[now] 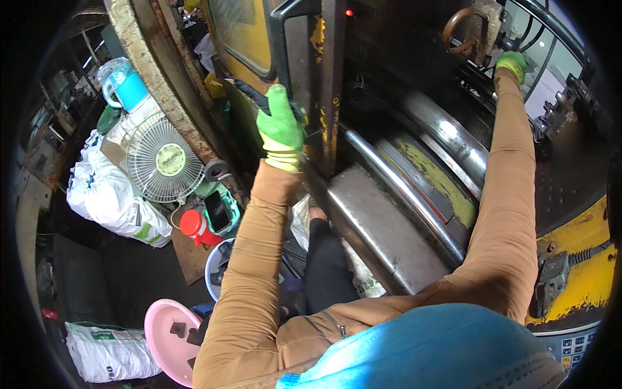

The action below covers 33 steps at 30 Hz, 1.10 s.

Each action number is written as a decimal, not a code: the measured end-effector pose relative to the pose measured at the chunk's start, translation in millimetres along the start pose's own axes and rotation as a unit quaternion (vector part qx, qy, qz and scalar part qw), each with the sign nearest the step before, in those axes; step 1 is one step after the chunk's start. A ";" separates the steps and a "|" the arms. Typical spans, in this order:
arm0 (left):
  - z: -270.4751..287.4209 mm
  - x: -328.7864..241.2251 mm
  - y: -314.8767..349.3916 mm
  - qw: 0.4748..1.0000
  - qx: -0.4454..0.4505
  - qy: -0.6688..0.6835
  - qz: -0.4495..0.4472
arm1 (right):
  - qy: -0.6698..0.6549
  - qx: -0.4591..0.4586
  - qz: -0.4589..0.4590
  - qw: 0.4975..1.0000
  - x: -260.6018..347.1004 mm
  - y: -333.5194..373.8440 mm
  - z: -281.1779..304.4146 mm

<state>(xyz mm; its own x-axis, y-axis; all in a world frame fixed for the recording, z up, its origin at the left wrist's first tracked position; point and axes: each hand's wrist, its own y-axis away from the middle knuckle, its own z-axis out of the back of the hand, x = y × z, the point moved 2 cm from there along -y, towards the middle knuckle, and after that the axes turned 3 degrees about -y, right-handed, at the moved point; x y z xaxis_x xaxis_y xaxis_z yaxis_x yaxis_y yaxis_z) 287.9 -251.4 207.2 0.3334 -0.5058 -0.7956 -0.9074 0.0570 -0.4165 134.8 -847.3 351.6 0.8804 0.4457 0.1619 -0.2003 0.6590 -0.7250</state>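
Observation:
My left hand, in a green glove with a yellow cuff, is closed around a dark, elongated object, its thumb pointing up. What kind of object it is cannot be made out. Just above that hand is the black handle of a yellow machine door with a window. At the far right, my right hand, also gloved in green, reaches to a dark fitting below a brown handwheel. Its fingers look curled, but what they grip is hidden. Between my arms lie a metal ledge and a shiny rod.
Leftward stand a fan, white sacks, a blue jug and a red-lidded container. A phone lies in a green tray. A pink basin holds dark pieces. A yellow machine panel borders my right arm.

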 end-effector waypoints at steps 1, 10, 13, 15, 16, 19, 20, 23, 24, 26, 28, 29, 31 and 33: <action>-1.3 0.0 0.2 1.000 -0.003 0.014 -0.012 | -0.029 -0.020 -0.029 0.999 -7.3 4.9 3.6; 7.4 5.1 2.1 0.998 0.055 0.021 0.037 | -0.548 -0.266 -0.003 0.793 3.1 101.6 98.2; 26.8 -16.5 18.7 0.999 0.001 0.023 0.046 | -0.540 -0.357 0.274 0.711 58.4 150.3 178.1; 45.5 -43.2 40.4 0.998 -0.004 -0.003 0.065 | -0.484 -0.342 0.411 0.693 96.2 198.7 229.0; 50.3 -59.8 56.5 0.999 0.011 0.025 0.037 | -0.467 -0.306 0.482 0.675 113.7 225.2 254.2; 67.7 -113.2 99.7 0.974 0.155 0.122 0.115 | -0.371 -0.295 0.648 0.597 173.7 315.6 311.7; 73.4 -130.9 109.1 0.968 0.171 0.141 0.116 | -0.371 -0.288 0.668 0.577 189.0 346.3 324.6; 112.5 -169.2 135.2 0.980 0.088 0.086 0.155 | -0.432 -0.269 0.699 0.503 228.5 420.5 343.2; 132.2 -178.2 139.6 0.984 0.051 0.077 0.155 | -0.445 -0.228 0.708 0.499 236.6 431.3 344.6; 175.9 -188.0 151.5 0.986 -0.002 0.071 0.151 | -0.502 -0.158 0.674 0.519 256.9 442.3 333.8; 230.3 -189.6 167.7 0.984 -0.048 0.054 0.163 | -0.689 -0.069 0.473 0.545 276.7 438.1 304.2; 260.4 -189.3 178.4 0.986 -0.082 0.002 0.143 | -0.586 -0.053 0.383 0.712 288.2 418.7 287.7; 327.5 -189.6 207.9 0.989 -0.122 -0.023 0.086 | -0.662 0.155 0.215 0.701 319.9 400.0 239.4; 401.9 -186.4 242.9 0.939 -0.257 -0.178 0.142 | -0.676 0.178 0.200 0.687 349.7 401.4 191.3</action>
<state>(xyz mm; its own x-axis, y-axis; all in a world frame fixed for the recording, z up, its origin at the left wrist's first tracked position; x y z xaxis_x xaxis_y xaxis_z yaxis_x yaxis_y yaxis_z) 108.2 202.7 77.6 0.0411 -0.2077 -0.9773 -0.9460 -0.3228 0.0288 280.1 -311.0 245.3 -0.4302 0.6312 0.6454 -0.6136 0.3200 -0.7219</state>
